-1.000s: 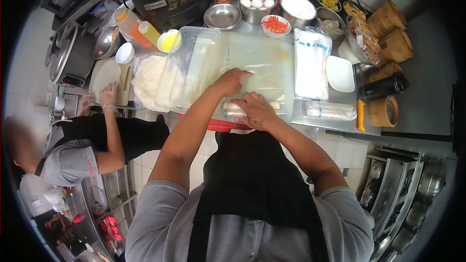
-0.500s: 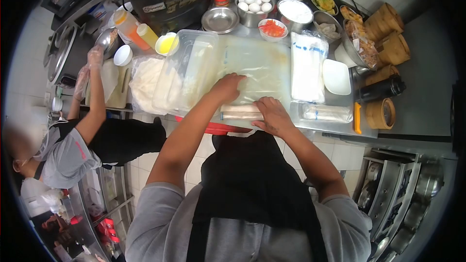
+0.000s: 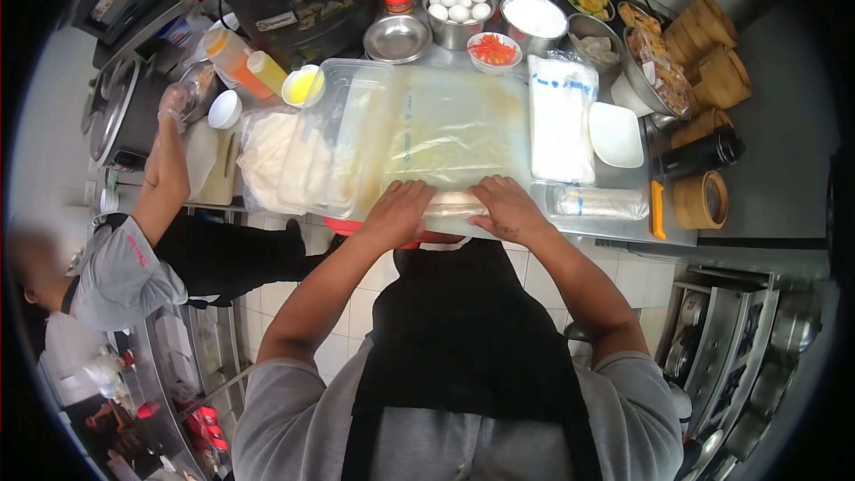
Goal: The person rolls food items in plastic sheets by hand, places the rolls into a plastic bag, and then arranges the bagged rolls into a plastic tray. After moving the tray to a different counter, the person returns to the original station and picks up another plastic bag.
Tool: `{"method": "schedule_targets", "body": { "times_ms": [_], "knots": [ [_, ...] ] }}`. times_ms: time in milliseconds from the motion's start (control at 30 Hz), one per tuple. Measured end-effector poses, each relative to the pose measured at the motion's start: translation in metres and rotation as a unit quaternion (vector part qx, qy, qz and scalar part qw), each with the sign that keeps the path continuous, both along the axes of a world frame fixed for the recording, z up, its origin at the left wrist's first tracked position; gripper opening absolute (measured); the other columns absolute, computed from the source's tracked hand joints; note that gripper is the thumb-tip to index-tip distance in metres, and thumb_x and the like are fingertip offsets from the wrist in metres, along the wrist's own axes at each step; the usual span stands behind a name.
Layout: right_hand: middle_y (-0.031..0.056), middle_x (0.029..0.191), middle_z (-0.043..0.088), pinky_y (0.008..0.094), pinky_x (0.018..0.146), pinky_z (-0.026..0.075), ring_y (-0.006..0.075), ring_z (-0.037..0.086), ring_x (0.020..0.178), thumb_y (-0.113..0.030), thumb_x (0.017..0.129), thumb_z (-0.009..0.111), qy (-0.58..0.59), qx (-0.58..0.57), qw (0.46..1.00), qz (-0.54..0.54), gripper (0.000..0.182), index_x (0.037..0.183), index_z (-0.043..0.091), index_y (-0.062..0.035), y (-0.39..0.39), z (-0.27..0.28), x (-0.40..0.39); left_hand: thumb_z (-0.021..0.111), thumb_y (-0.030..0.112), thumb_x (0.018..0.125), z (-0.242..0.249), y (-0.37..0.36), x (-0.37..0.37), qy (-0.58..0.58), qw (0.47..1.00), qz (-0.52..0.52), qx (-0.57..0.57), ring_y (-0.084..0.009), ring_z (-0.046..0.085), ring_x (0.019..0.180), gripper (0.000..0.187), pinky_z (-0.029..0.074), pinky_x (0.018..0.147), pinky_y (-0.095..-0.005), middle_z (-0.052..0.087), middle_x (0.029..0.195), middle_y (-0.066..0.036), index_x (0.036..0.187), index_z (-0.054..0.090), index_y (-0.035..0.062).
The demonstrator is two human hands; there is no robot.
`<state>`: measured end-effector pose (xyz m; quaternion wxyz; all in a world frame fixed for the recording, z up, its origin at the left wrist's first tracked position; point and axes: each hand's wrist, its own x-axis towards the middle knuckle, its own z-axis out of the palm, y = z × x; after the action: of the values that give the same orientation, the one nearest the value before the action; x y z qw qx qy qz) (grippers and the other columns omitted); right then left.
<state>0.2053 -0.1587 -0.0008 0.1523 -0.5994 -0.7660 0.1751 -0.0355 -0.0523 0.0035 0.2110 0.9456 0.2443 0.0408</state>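
A pale roll (image 3: pixel 452 205) in clear plastic lies along the near edge of a cutting board (image 3: pixel 463 111). My left hand (image 3: pixel 401 213) is curled over its left end, and my right hand (image 3: pixel 505 208) over its right end. Beyond the roll, a wrinkled clear plastic sheet (image 3: pixel 450 156) spreads over the board. My fingertips press down on the far side of the roll, and what lies under both palms is hidden.
Left of the board are a clear plastic container (image 3: pixel 343 138) and a bag of dough (image 3: pixel 267 156). On the right lie a stack of white plastic bags (image 3: pixel 563 125), a square white dish (image 3: pixel 616 135) and a yellow-handled tool (image 3: pixel 657 211). A bowl of eggs (image 3: pixel 459 13) stands behind. A gloved co-worker (image 3: pixel 147 254) works at left.
My left hand has come back from the plastic sheet to the roll's left end. My right hand stays on the right end. The co-worker's arms have shifted slightly.
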Motion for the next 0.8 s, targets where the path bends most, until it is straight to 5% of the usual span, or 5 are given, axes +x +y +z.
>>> {"method": "schedule_targets", "body": {
  "times_ms": [400,800],
  "knots": [
    [0.0142,0.102,0.065,0.0419,0.093,0.047,0.0329,0.059,0.104,-0.036,0.087,0.071,0.059,-0.118,0.991,-0.018,0.037,0.108,0.067,-0.0055,0.027,0.000,0.018,0.070,0.010,0.072,0.000,0.037,0.010,-0.005,0.993,0.009,-0.117,-0.0376,0.061,0.098,0.034,0.050,0.087,-0.0454,0.064,0.101,-0.019,0.104,0.062,0.0016],
    [0.0156,0.093,0.068,0.0442,0.085,0.049,0.0360,0.061,0.097,-0.039,0.096,0.061,0.082,-0.131,0.984,-0.093,0.038,0.088,0.070,-0.0030,0.047,-0.005,0.030,0.065,0.016,0.079,-0.013,0.064,0.018,-0.041,0.982,0.069,-0.172,-0.0341,0.067,0.087,0.032,0.053,0.080,-0.0407,0.070,0.093,-0.018,0.107,0.064,0.0004]
  ]
}}
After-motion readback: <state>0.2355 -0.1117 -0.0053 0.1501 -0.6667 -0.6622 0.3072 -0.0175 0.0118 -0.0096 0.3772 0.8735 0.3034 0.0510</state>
